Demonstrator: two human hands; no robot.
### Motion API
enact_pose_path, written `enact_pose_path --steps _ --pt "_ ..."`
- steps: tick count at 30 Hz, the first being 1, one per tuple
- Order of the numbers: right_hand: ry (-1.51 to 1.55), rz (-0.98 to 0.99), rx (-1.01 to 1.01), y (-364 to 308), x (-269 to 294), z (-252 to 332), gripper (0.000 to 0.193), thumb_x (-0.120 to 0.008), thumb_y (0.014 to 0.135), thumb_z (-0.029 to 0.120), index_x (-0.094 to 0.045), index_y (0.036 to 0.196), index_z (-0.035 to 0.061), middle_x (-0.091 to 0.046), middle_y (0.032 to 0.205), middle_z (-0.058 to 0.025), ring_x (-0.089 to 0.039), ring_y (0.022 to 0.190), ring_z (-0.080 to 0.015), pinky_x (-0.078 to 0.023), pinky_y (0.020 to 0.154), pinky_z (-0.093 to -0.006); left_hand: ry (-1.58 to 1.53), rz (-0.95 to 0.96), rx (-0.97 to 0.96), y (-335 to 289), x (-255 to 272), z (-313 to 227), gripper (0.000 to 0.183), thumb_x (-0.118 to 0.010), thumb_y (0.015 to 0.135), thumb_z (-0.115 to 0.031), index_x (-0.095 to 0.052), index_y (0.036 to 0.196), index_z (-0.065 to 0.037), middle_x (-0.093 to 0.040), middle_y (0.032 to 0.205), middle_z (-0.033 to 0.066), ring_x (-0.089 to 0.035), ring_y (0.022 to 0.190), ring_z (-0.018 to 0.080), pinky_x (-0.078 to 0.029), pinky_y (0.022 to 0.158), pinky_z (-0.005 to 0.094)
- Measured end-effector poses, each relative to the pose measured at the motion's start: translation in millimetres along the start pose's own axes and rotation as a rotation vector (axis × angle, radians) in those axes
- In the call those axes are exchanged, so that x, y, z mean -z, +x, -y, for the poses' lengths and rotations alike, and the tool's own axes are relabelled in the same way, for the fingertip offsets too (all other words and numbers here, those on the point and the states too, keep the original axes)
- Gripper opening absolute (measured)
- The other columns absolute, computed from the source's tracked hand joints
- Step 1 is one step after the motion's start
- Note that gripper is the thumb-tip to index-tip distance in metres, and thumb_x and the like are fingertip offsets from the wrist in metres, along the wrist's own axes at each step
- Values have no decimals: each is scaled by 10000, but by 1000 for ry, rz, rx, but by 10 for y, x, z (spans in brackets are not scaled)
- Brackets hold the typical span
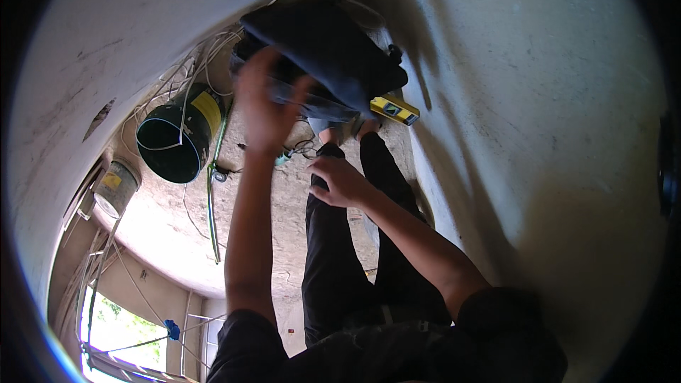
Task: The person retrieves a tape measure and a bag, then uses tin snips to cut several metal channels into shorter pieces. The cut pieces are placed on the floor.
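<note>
A dark, soft bag sits ahead of my feet against the wall, its top flap or cover raised over a dark opening. My left hand reaches over its near left side, smeared by motion. Thumb and fingers look spread, with nothing visible between them; whether they touch the bag is unclear. Beside my knee, my right hand hangs with loosely bent, parted fingers and holds nothing I can see. A yellow spirit level pokes out at the bag's right.
Left of the bag, a dark green bucket lies tipped amid loose white cables. Near it are a green strip and a smaller pale bucket. Bare walls curve close on the right. At lower left stands a bright window.
</note>
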State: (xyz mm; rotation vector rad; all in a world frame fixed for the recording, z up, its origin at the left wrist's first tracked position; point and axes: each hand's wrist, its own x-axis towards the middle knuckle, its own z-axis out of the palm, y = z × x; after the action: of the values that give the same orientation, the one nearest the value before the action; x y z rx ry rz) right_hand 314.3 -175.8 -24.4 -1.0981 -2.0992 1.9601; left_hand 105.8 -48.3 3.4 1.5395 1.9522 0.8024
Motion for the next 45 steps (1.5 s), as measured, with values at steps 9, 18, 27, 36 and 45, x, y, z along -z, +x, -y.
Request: enact_pose_path --steps 9,18,27,36,45 --pt "-31 -133 -364 -439 111 -644 292 -692 947 232 -650 1176 55 -672 1182 -183 -688 1057 -365 -548 925 -444 824 849 -112 194 -1781 -505 526 -710 884 -429 -657 1293 -103 -691 1122 117 -622 1144 284 -306 1118 612" --pt "708 -638 -644 -11 1177 -893 425 -586 1032 334 -613 1372 82 -649 1324 -109 -675 1081 -200 -551 899 -373 -418 -247 629 -1241 -981 -261 186 -662 965 -17 -629 1147 -23 -696 980 97 -687 957 234 -565 810 378" --pt "-210 -344 92 582 950 -514 308 -617 931 15 -672 1227 84 -674 1224 -134 -683 1030 -313 -556 913 -413 -765 842 733 -2335 -1102 -754 259 -581 1010 -263 -630 1191 -84 -674 963 112 -709 902 222 -577 718 359" --pt "-36 -471 -469 660 1324 -1512 332 -695 954 257 -670 1191 26 -743 1073 -146 -727 991 -316 -563 871 -425 641 374 -14 -25 -1531 -23 285 -720 883 -374 -691 1010 -120 -685 1001 57 -650 1011 261 -480 844 427" --pt "-156 -411 -444 828 1443 -1643 294 -691 966 299 -718 1101 40 -740 999 -198 -711 950 -359 -550 833 -422 637 937 -63 483 -1775 174 213 -636 916 -251 -781 1008 -125 -764 1083 96 -736 1034 280 -553 819 454"
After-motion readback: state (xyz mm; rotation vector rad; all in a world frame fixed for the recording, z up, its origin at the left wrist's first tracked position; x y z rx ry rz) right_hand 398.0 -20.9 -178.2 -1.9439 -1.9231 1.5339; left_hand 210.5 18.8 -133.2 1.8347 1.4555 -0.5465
